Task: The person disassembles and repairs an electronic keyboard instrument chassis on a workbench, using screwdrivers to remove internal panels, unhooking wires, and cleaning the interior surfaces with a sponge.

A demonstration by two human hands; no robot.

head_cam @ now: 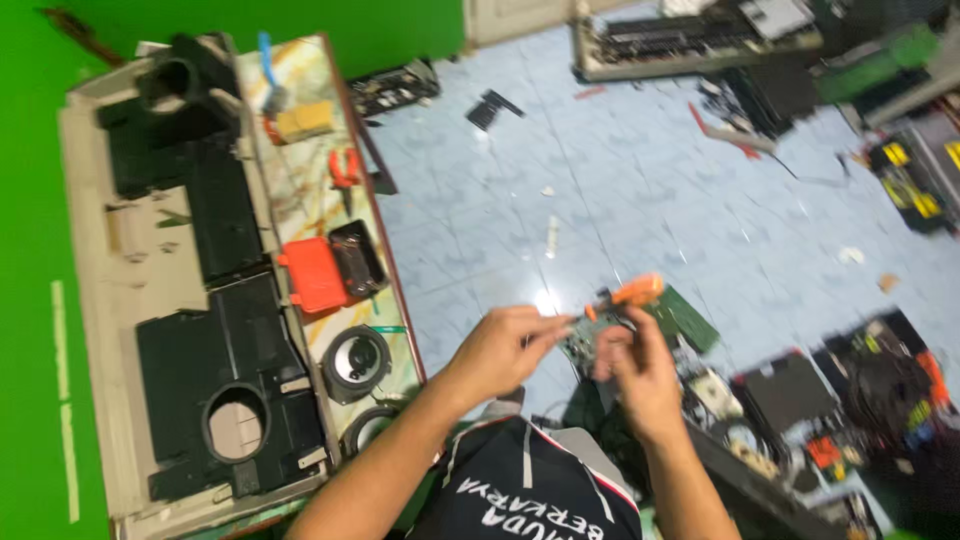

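Pale blue tiled floor (640, 190) strewn with electronics parts | long beige panel with black plastic mounts (160, 300), lying flat, round black speaker (356, 362) beside it | left hand (497, 350) pinches small green circuit board (580, 338) steady at chest height | right hand (635, 372) grips orange-handled screwdriver (630, 294), tip on board.

Two hands, left (497, 345) and right (633, 362), meet at lower centre of the frame. They share one small green circuit board (583, 338) and one orange-handled screwdriver (630, 294). Two round speakers (356, 362) lie on the tabletop (310, 190) at lower left, beside one orange case (315, 275).
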